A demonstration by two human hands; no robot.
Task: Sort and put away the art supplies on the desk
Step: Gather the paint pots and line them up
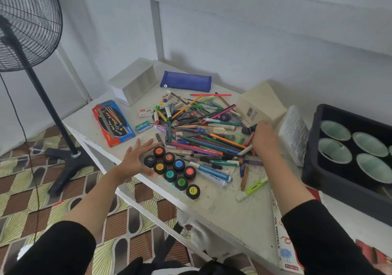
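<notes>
Head cam: my left hand spread open by paint pots at desk edge; right hand grips pens from pile. Careless left sweep could knock pots off.

The right hand hides its own fingers; perhaps they hold a white pen. The black tray and the fan are cut off at the edges.
</notes>
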